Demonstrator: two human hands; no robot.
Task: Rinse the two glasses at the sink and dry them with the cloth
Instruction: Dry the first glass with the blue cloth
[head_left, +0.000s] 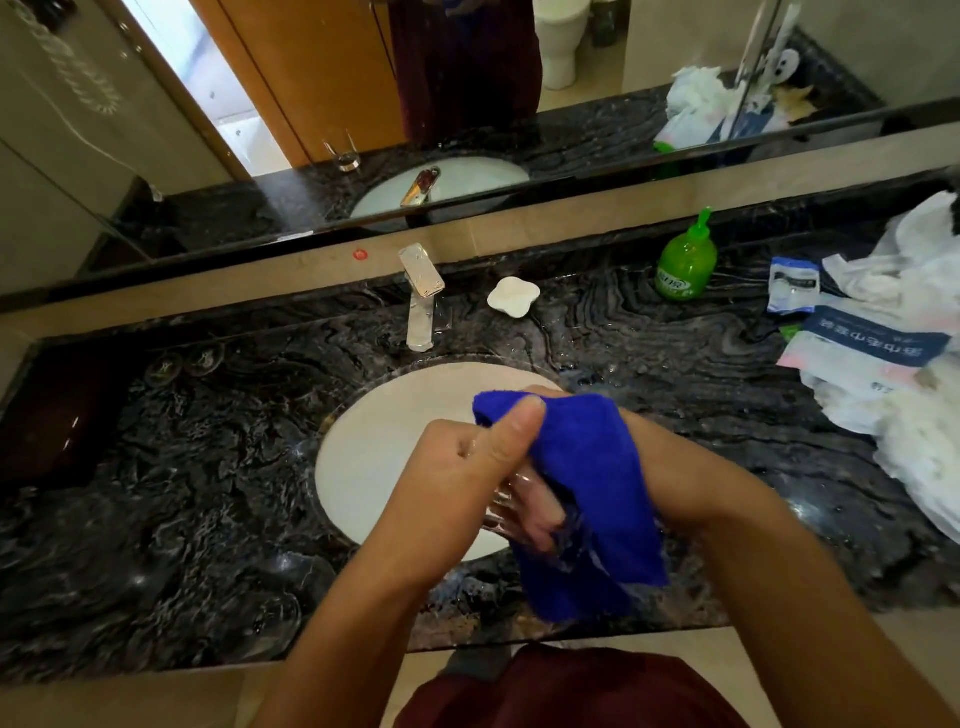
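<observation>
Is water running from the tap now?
No, no stream falls from the tap into the sink.

Counted: one glass (524, 512), one blue cloth (587, 488), two hands, one tap (422, 291), one green soap bottle (684, 262), one white dish (511, 296).

head view, looking down, close over sink (363, 441)
</observation>
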